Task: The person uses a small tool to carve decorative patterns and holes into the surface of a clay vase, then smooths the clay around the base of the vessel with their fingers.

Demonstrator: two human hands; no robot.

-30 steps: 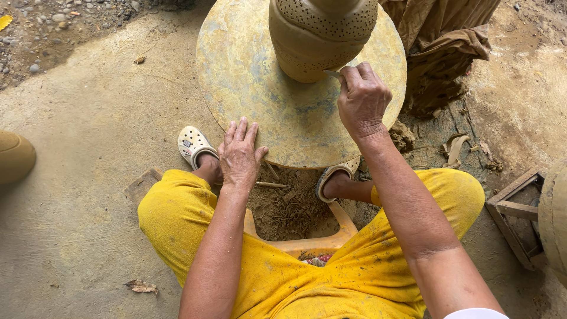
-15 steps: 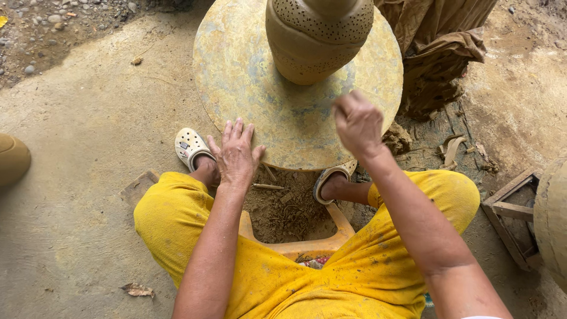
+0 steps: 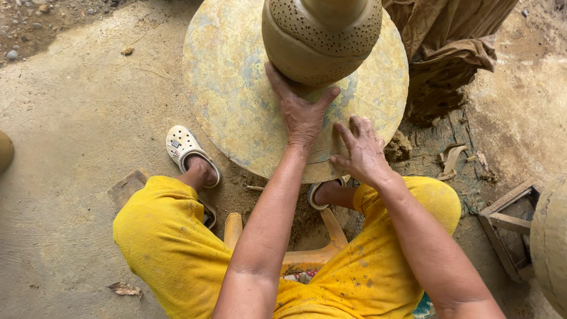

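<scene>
The left hand has left the knee; its spread fingers now press the dotted brown clay pot at six o'clock. The right hand, fingers loosely apart, has dropped onto the round yellowed turntable at five o'clock.

- A tan-brown clay pot is seen, its shoulder patterned with rows of small punched dots.
- The round wheel disc is mottled in yellow-ochre, with patches of pale blue-grey.
- Bright yellow trousers are flecked with brown clay.
- A cream perforated clog is worn.
- A brown cloth is draped beside the disc.
- The floor is dusty grey-beige.
</scene>
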